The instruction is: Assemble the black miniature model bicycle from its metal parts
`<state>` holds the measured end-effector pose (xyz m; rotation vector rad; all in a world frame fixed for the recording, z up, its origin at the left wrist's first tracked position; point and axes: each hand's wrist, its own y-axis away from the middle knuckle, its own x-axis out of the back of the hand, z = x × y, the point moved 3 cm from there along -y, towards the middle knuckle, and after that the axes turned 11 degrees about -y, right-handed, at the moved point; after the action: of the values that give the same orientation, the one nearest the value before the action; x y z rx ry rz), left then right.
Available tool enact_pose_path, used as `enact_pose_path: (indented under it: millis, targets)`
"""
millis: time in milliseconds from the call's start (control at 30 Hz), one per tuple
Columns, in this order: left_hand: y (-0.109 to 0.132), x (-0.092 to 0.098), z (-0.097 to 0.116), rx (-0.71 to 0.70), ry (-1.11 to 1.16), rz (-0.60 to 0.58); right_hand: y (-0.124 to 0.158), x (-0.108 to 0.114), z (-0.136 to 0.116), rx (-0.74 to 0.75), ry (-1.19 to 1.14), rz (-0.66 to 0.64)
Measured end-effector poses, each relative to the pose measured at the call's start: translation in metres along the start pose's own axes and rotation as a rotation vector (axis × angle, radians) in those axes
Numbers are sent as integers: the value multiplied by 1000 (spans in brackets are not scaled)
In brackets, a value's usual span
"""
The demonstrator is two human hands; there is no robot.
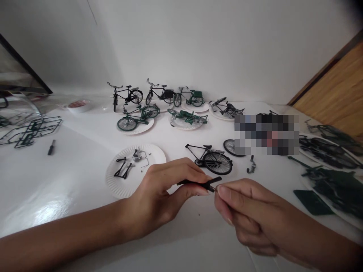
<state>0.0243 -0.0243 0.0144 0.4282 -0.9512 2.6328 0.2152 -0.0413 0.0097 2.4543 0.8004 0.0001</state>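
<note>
Between the thumb and fingers of my left hand [161, 192] is a small black forked part [216, 181], which looks like a piece of a model bicycle. My right hand [252, 211] is closed in a pinch at the forked end; a thin tip shows there, but what the fingers hold is mostly hidden. Just beyond both hands lies a black model bicycle frame [198, 154] with its rear wheel [217, 163] on. A loose wheel [234, 147] and a grey handlebar piece [251, 165] lie to its right. Behind my left hand, a paper plate [113, 183] carries small black and silver parts.
Finished-looking model bicycles [127, 94] stand along the wall, with others on paper plates [185, 122]. Green frame parts [39, 128], a small screwdriver [51, 147] and a white bowl [78, 107] are left. More bicycles and a green flat piece [312, 202] crowd the right.
</note>
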Motion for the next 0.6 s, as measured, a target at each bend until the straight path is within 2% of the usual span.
enact_pose_path:
  millis: [100,167,200,267,367,433,467,500,600]
  targets:
    - [2,-5,-10,148,61,-23,-2,11,-2,364,568,212]
    - [6,-9,-14,235,76,-47,-2,12,0,493,836,318]
    - [7,-11,-14,254,84,-48,-2,12,0,503,857,330]
    - [9,-11,-12,247,93,-20,-1,9,0,409,676,274]
    - [9,-7,-4,108,55,22,1,0,1,34,111,66]
    - [8,-5,-1,16,9,14,2,-3,2,-136,-105,-14]
    - [7,-5,-1,12,-5,1,0,-2,2,-124,-80,2]
    - [6,-6,-4,49,-7,-18,-2,2,2,-40,37,55]
    - [7,-11,-15,316,91,-69,-6,10,3,322,640,254]
